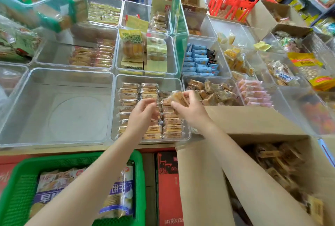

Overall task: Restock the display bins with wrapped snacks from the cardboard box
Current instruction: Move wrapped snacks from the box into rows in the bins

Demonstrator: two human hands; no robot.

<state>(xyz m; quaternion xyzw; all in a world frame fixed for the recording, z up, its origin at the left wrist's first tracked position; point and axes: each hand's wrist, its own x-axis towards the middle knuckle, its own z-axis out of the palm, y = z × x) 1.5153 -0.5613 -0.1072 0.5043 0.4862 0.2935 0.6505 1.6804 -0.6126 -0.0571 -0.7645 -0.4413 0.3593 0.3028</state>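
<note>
Both forearms reach out over a green basket point(16, 186) of bagged biscuits and the open cardboard box point(253, 120) of wrapped snacks at the right. Over the clear bin point(150, 78) lined with rows of the same snacks, the right hand point(188, 109) pinches one wrapped snack point(176, 96), while the left hand point(143, 113), fingers loosely curled, hovers just beside it. Left of this bin sits a larger clear bin point(54, 80).
</note>
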